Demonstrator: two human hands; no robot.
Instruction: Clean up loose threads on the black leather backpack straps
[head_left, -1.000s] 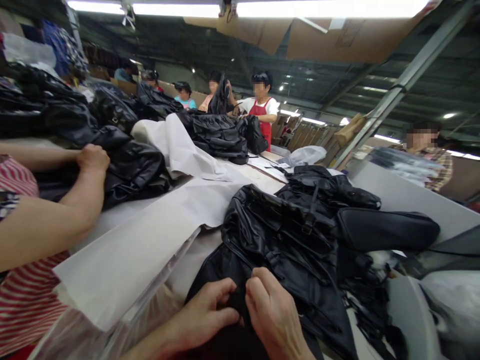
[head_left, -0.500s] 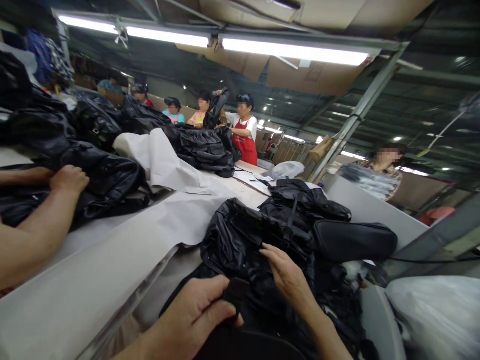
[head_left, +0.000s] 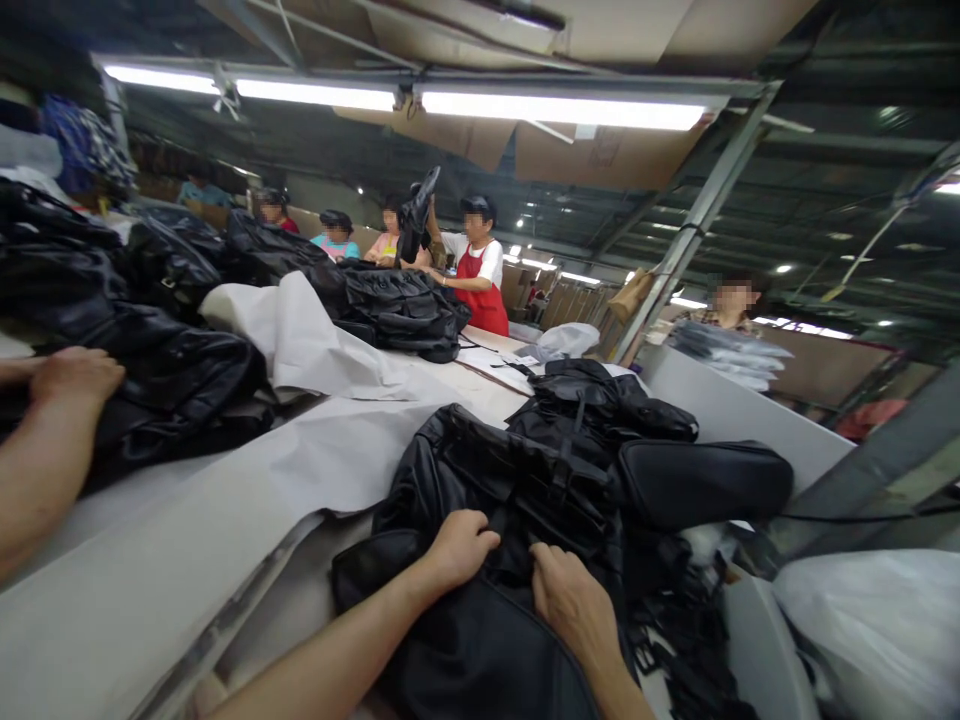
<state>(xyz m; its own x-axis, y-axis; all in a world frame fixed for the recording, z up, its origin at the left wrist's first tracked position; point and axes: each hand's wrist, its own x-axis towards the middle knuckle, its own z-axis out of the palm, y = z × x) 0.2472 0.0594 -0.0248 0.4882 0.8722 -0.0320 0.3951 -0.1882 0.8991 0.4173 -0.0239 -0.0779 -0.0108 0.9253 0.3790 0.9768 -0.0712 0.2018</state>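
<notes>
A shiny black backpack (head_left: 450, 460) lies before me, its rounded flap (head_left: 480, 640) spread toward my body. My left hand (head_left: 459, 550) is closed on the flap's upper part, thumb pointing right. Just to the right, my right hand (head_left: 574, 595) has its fingers curled onto the same backpack, near the flap's right edge. Dark folds between the two hands hide exactly what the fingertips pinch. A strap (head_left: 570, 440) runs down the backpack's far side.
A co-worker's hand (head_left: 75, 380) rests on black bags at left. Crumpled pale sheeting (head_left: 300, 470) covers the table. More black bags (head_left: 405, 300) are piled behind, near a person in a red apron (head_left: 480, 285). At right are a black padded piece (head_left: 705, 480) and a white plastic bag (head_left: 877, 630).
The flap, held in my left hand near me before, now lies farther out over the backpack. My left hand moved forward; my right hand came lower and curled. The co-worker's hand shifted left.
</notes>
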